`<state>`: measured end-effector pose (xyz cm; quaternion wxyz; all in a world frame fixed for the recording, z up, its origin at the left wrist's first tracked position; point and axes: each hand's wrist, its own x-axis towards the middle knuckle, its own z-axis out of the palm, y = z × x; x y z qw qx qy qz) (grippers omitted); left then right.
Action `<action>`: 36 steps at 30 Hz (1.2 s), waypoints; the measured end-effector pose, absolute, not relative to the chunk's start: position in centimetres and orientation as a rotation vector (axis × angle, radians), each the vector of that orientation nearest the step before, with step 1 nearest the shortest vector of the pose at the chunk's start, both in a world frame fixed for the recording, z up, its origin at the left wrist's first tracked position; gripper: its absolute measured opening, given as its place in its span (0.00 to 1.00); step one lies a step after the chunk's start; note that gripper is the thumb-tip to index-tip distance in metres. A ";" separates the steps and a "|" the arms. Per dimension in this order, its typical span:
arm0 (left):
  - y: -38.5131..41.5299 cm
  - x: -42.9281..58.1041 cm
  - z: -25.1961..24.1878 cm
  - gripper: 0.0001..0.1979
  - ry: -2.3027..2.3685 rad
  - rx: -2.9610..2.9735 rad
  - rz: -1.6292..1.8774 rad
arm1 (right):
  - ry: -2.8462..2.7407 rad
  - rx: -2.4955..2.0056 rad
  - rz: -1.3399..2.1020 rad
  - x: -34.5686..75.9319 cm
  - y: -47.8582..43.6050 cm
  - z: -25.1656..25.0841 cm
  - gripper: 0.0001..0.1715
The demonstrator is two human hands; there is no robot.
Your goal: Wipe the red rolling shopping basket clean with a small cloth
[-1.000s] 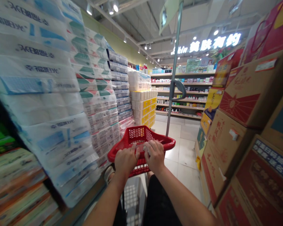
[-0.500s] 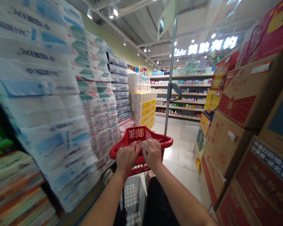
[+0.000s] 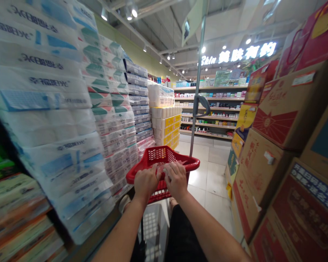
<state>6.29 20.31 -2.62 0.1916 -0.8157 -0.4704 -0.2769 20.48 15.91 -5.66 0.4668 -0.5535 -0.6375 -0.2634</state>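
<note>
A red plastic shopping basket (image 3: pixel 164 150) with holes in its walls is in front of me, low in the middle of the view. My left hand (image 3: pixel 146 183) is curled over its near edge, left of centre. Close beside it, my right hand (image 3: pixel 176 178) wraps over the same edge, fingertips on the far side and out of sight. The two hands almost meet at the thumbs, and what lies under the palms is hidden. Something small and light red shows inside the basket near my right fingers; I cannot make it out.
Tall stacks of packaged tissue rolls (image 3: pixel 51 87) line the left side. Cardboard boxes (image 3: pixel 278 109) are piled at the right. Ahead stands a grey pole (image 3: pixel 194 136) with a grey loop-shaped fitting (image 3: pixel 203 106). Behind it, shelves of small goods (image 3: pixel 211 116) cross the pale tiled floor (image 3: pixel 215 182).
Almost nothing differs. The basket and both hands have shifted very slightly to the left, and both hands keep their hold on its edge.
</note>
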 end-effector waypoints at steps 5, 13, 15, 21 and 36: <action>20.3 6.4 -2.7 0.27 -1.339 -2.279 -0.781 | -1.546 -1.372 -0.596 20.1 15.6 -5.3 0.15; 21.0 6.8 -2.2 0.27 -1.372 -2.298 -0.749 | -1.612 -1.496 -0.548 20.0 17.3 -3.1 0.09; 21.0 6.8 -2.2 0.27 -1.370 -2.302 -0.751 | -1.587 -1.412 -0.611 20.0 16.8 -4.5 0.14; 21.0 6.8 -2.3 0.27 -1.359 -2.299 -0.738 | -1.630 -1.412 -0.572 20.2 16.5 -4.2 0.11; 21.1 6.7 -2.5 0.27 -1.324 -2.307 -0.723 | -1.634 -1.531 -0.505 19.8 17.5 -3.2 0.12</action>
